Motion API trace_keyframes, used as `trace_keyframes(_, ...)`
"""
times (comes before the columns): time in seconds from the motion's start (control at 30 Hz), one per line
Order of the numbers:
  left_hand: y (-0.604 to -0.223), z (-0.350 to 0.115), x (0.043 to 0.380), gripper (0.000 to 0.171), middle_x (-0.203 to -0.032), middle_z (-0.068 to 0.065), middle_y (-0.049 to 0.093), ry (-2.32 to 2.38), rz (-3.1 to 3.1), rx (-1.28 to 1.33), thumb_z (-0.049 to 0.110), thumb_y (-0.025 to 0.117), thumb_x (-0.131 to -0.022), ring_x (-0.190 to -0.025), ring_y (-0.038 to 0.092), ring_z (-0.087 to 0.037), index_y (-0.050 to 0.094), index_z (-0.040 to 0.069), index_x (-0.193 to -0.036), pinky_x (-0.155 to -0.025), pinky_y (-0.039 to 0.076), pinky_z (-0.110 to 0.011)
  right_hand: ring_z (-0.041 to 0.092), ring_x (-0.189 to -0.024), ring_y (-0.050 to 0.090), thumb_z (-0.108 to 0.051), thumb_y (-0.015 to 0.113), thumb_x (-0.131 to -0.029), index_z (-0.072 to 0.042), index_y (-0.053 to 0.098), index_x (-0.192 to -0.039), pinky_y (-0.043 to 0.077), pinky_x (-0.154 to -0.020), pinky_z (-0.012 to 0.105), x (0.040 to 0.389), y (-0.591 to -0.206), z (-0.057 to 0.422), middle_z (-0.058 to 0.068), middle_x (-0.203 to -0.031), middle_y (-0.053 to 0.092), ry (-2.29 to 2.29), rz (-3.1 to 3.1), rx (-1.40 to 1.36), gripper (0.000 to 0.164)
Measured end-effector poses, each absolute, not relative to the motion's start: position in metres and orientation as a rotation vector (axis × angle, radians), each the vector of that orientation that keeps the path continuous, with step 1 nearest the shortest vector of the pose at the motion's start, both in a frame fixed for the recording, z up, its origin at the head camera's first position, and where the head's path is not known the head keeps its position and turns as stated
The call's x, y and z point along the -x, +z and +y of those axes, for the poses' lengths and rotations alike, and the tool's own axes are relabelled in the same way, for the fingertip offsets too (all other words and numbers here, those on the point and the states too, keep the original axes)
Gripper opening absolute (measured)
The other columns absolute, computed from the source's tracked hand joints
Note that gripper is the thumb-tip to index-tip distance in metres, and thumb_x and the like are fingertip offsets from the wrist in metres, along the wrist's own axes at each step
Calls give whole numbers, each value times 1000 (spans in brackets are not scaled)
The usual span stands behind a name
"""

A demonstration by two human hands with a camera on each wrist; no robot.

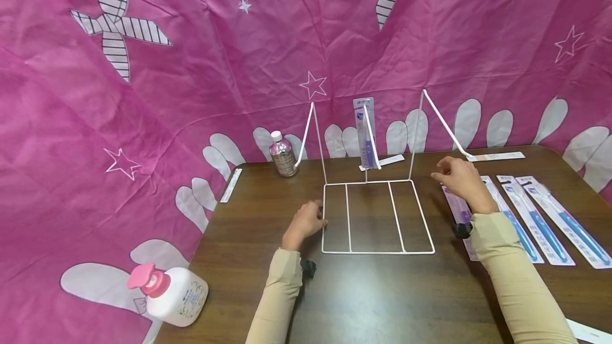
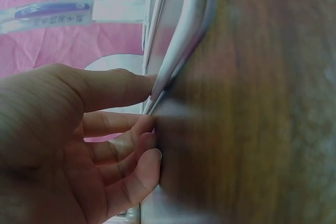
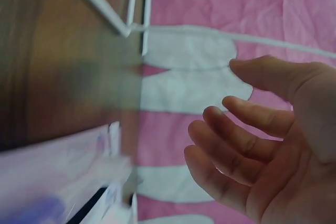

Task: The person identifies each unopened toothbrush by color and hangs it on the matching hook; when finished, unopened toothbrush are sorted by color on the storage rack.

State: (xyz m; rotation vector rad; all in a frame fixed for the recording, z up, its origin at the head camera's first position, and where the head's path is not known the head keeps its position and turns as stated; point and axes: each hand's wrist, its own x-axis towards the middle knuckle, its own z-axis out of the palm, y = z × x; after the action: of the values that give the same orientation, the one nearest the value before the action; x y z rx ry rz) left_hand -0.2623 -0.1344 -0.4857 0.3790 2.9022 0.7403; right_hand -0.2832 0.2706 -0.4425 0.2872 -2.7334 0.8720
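Note:
A white wire display rack stands on the table, with a rectangular base and bent upright prongs. My left hand is at the left rod of its base; in the left wrist view the thumb and fingers pinch the rod. From the rack's middle prong hangs a packaged purple toothbrush. My right hand is held above the table right of the rack, fingers loosely bent and nothing in them. Beneath and beside it lie a packaged purple toothbrush and several packaged blue toothbrushes.
A pink-capped white pump bottle stands at the table's left edge. Behind the rack's left side is a clear bottle with a white cap. White strips lie along the table edges. A pink printed cloth hangs behind the table.

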Motion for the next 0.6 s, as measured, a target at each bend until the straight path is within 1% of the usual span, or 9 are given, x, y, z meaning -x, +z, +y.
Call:
trace_keyframes(0.17, -485, -134, 262, 34, -92, -9, 64, 740, 2901, -373, 10, 80, -85, -81, 61, -27, 65, 0, -114, -74, 51, -46, 43, -82, 63, -10, 72, -87, 14, 62, -107, 46, -73, 57, 283, -453, 289, 27, -90, 66, 827, -2803, -234, 33)
trace_keyframes(0.3, -485, -135, 262, 35, -93, -10, 65, 731, 2904, -368, 10, 80, -86, -82, 62, -27, 65, 1, -116, -75, 51, -46, 44, -82, 64, -12, 72, -86, 15, 62, -106, 48, -71, 57, 282, -456, 297, 29, -92, 67, 803, -2902, -178, 35)
trace_keyframes(0.4, -485, -135, 262, 36, -93, -10, 65, 736, 2906, -369, 10, 81, -85, -82, 62, -28, 65, 0, -115, -75, 51, -47, 50, -87, 64, -15, 72, -85, 14, 63, -104, 48, -73, 58, 281, -458, 301, 31, -96, 68, 785, -2965, -156, 36)
trace_keyframes(0.5, -486, -135, 262, 35, -92, -10, 66, 740, 2909, -375, 10, 81, -85, -82, 63, -28, 65, 0, -114, -76, 52, -47, 51, -88, 62, -15, 73, -83, 12, 64, -98, 47, -73, 58, 281, -460, 304, 31, -96, 67, 759, -2998, -134, 32)
trace_keyframes(0.6, -488, -136, 262, 33, -92, -9, 67, 733, 2912, -380, 11, 81, -85, -83, 64, -29, 65, 1, -112, -76, 52, -47, 46, -79, 60, -16, 73, -79, 6, 66, -88, 46, -67, 54, 281, -464, 307, 27, -88, 65, 733, -3019, -94, 24)
